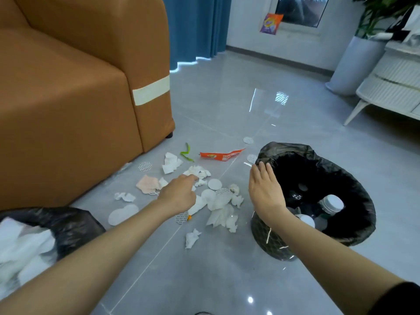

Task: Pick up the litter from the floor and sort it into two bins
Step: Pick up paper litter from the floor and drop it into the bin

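**Floor litter, mid-sort: risks and positions**

Risk, mixed sorting: tissues, round cotton pads (214, 184) and an orange wrapper (221, 154) lie jumbled together on the floor (227, 105); a pinch into the heap may, in my judgement, lift two kinds at once and send one to the wrong bin

Risk, drop: light tissue could slip or flutter off on the way across

Risk, tipping: the right bin (318, 192) leans and its loose black liner could fold inward under the palm

Left hand (179, 194): fingers curled down onto the crumpled tissues (197, 172) at the middle of the heap; whether anything is pinched cannot be told

Right hand (264, 189): spread flat, fingers together, resting at the near rim of the right bin, holding nothing

Litter: mostly between the two hands and just beyond the left one, in front of the sofa (79, 87); one tissue (192, 238) lies nearer the person

Left bin (68, 226): bottom left, holds white tissue

Right bin contents: jar, lids
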Tool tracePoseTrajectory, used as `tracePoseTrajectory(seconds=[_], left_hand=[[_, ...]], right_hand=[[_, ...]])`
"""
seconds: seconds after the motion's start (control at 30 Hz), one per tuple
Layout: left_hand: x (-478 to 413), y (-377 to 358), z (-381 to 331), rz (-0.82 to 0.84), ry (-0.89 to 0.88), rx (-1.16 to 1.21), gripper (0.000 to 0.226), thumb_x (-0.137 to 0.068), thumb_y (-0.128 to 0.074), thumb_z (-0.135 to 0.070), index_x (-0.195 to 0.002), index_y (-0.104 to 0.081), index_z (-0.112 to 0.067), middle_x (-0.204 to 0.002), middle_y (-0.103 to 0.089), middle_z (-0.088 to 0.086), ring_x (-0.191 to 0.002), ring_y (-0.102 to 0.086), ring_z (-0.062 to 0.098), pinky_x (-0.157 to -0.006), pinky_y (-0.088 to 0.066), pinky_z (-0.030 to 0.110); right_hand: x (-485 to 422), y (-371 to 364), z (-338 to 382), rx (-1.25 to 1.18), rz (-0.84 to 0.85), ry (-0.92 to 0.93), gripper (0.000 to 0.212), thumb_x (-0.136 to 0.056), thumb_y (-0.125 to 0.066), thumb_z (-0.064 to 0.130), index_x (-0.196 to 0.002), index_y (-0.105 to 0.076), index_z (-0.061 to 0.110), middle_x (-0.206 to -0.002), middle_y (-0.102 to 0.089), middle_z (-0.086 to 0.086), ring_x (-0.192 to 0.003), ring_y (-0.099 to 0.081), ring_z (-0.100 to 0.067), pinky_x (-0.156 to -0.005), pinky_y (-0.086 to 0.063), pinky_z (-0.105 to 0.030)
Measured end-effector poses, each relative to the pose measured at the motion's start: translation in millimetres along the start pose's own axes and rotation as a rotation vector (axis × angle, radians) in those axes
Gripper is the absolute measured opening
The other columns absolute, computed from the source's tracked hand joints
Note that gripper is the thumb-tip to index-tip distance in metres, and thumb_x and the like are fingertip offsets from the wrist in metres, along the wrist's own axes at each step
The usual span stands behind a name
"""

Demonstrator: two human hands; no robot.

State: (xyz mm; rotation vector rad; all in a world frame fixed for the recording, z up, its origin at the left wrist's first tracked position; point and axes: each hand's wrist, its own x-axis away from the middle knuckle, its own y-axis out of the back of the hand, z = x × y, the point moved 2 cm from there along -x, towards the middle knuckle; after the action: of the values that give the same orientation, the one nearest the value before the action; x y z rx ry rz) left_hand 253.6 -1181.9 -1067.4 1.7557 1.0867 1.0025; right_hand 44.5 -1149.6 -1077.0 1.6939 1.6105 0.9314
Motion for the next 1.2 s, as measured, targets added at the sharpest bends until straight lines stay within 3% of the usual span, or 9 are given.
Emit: tracePoseTrajectory(seconds=[0.27,0.43,0.53,0.6,0.77,0.83,0.93,1.03,1.2], left_hand=[[-20.5,-41.4,-1.7,0.029,-0.009,0.089,0.053,-0.092,-0.041,-0.016,-0.143,-0.031,-0.022,-0.147,-0.036,0.005,-0.133,-0.038,0.024,-0.104,-0.038,0.040],[-21.8,-65.5,11.8,0.045,0.030,0.104,0.052,-0.091,-0.042,-0.014,-0.143,-0.031,-0.020,-0.142,-0.039,0.007,-0.129,-0.040,0.027,-0.101,-0.039,0.042],[-20.0,-86.3,23.9,0.077,0.043,0.122,0.053,-0.092,-0.043,-0.014,-0.143,-0.032,-0.022,-0.143,-0.038,0.006,-0.130,-0.039,0.026,-0.102,-0.039,0.041],[-20.2,-103.9,33.4,0.116,0.045,0.140,0.055,-0.091,-0.045,-0.013,-0.144,-0.031,-0.023,-0.144,-0.036,0.006,-0.131,-0.037,0.025,-0.104,-0.037,0.039],[-13.9,-149.8,47.6,0.223,0.034,0.187,0.058,-0.090,-0.052,-0.019,-0.144,-0.032,-0.027,-0.149,-0.028,0.004,-0.135,-0.033,0.026,-0.109,-0.033,0.037],[-5.2,-168.2,47.7,0.247,0.035,0.195,0.056,-0.090,-0.052,-0.017,-0.143,-0.036,-0.028,-0.150,-0.026,0.001,-0.134,-0.033,0.026,-0.110,-0.032,0.034],[6.6,-193.1,53.3,0.257,0.054,0.172,0.057,-0.089,-0.049,-0.010,-0.141,-0.038,-0.030,-0.147,-0.030,0.000,-0.129,-0.036,0.026,-0.109,-0.032,0.031],[14.0,-203.1,58.1,0.210,0.080,0.161,0.058,-0.087,-0.045,-0.004,-0.139,-0.040,-0.030,-0.140,-0.032,-0.002,-0.122,-0.036,0.024,-0.105,-0.035,0.030],[22.9,-206.2,64.8,0.152,0.154,0.285,0.044,-0.088,-0.050,-0.013,-0.130,-0.048,-0.025,-0.125,-0.040,0.002,-0.116,-0.046,0.020,-0.100,-0.039,0.028]], right_hand=[[-13.4,-32.7,-15.0,0.280,0.081,0.118,0.056,-0.101,-0.032,0.025,-0.148,-0.015,-0.001,-0.154,-0.018,-0.020,-0.145,-0.001,-0.039,-0.114,0.010,-0.052],[-17.4,-49.7,24.7,-0.082,0.152,0.106,0.049,-0.094,-0.043,0.014,-0.141,-0.030,0.005,-0.140,-0.039,-0.013,-0.138,-0.026,-0.033,-0.117,-0.002,-0.049],[-15.0,-62.5,51.1,-0.299,0.254,0.100,0.058,-0.090,-0.051,0.015,-0.142,-0.026,0.013,-0.141,-0.037,-0.010,-0.131,-0.036,-0.029,-0.107,-0.028,-0.043],[-17.3,-73.0,66.3,-0.443,0.333,0.105,0.064,-0.091,-0.053,0.020,-0.146,-0.020,0.016,-0.146,-0.030,-0.010,-0.131,-0.035,-0.030,-0.100,-0.036,-0.041],[-19.7,-101.7,93.8,-0.701,0.495,0.180,0.078,-0.090,-0.051,0.013,-0.150,-0.006,0.034,-0.159,-0.001,-0.009,-0.141,-0.019,-0.037,-0.112,-0.026,-0.044],[-15.5,-109.7,100.6,-0.785,0.546,0.189,0.081,-0.090,-0.049,0.010,-0.150,-0.002,0.039,-0.159,0.002,-0.010,-0.142,-0.020,-0.038,-0.113,-0.024,-0.041],[-14.6,-112.9,116.8,-0.867,0.550,0.166,0.078,-0.090,-0.050,0.013,-0.151,-0.007,0.034,-0.154,-0.014,-0.012,-0.138,-0.026,-0.037,-0.111,-0.026,-0.038],[-9.5,-112.0,134.4,-0.848,0.493,0.146,0.065,-0.090,-0.049,0.015,-0.148,-0.022,0.025,-0.140,-0.031,-0.013,-0.126,-0.035,-0.039,-0.106,-0.031,-0.038],[7.1,-115.5,146.0,-0.817,0.397,0.168,0.041,-0.091,-0.048,0.009,-0.131,-0.044,0.014,-0.128,-0.039,-0.010,-0.115,-0.043,-0.030,-0.090,-0.043,-0.037]])
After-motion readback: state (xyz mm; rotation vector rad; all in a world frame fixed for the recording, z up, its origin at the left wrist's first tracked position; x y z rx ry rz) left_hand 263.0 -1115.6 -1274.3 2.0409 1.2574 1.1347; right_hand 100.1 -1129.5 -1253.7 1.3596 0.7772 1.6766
